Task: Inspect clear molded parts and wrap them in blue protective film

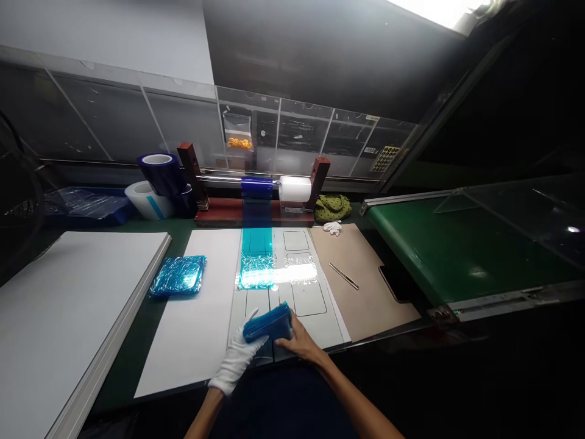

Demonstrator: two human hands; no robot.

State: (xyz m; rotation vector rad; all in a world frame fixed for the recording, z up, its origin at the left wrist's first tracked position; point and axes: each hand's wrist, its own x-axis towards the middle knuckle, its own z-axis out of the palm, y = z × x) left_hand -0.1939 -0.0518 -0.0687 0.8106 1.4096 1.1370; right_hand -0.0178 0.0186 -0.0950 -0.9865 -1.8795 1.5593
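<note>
Both hands grip a stack of blue film-covered sheets [269, 323] above the near edge of the work surface. My left hand [237, 356], in a white glove, closes on its left end. On the right end, my bare right hand [299, 338] has its thumb in front and its fingers partly hidden behind. Beyond them a strip of blue film [256, 242] runs from a blue roll [256, 188] down over a pale board with black outlined rectangles [311, 299]. To the left lies a shiny wrapped blue bundle [179, 275].
A dispenser [219, 213] also carries a white roll [295, 189]. Spare rolls [158, 174] stand left of it, and a thick stack of white sheets [82, 305] is at far left. Tweezers [343, 276] lie on brown cardboard [365, 311]. A green conveyor belt [479, 244] is at right.
</note>
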